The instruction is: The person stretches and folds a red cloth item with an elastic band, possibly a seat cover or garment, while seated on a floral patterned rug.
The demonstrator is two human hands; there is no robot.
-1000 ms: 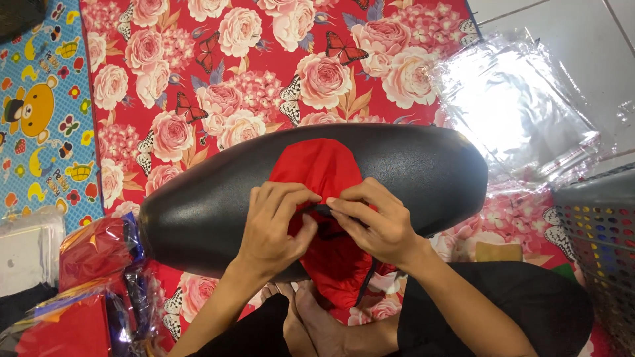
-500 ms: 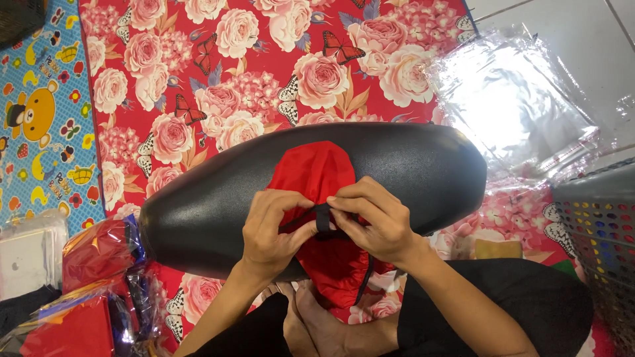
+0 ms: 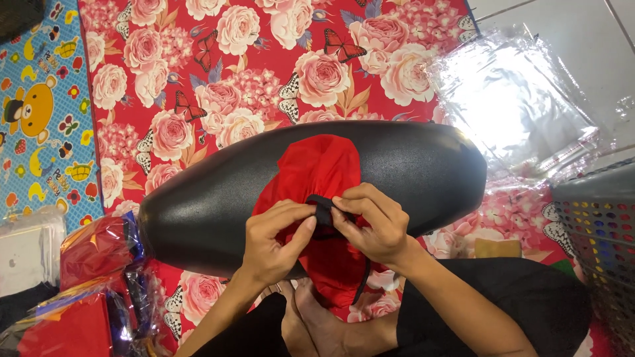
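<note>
In the head view, both hands meet at the centre of the frame over a red fabric piece (image 3: pixel 317 178) draped across a long black padded form (image 3: pixel 410 175) that lies on a red rose-print mat (image 3: pixel 218 86). The left hand (image 3: pixel 271 241) has its fingers curled shut, thumb and forefinger pinching a narrow black strap (image 3: pixel 323 210) where it crosses the fabric; the right hand (image 3: pixel 374 225) is likewise closed, its fingertips pinching the same strap from the other side, so the two grips nearly touch. A loose end of the strap hangs down toward the lower centre. To do this well, I judge the fabric should stay smooth and centred on the form, with both pinches kept close together so the strap does not twist. Clear plastic bags (image 3: pixel 522 106) lie at upper right, a grey perforated basket (image 3: pixel 595 225) at the right edge, and wrapped red packets (image 3: pixel 92 251) at lower left.
</note>
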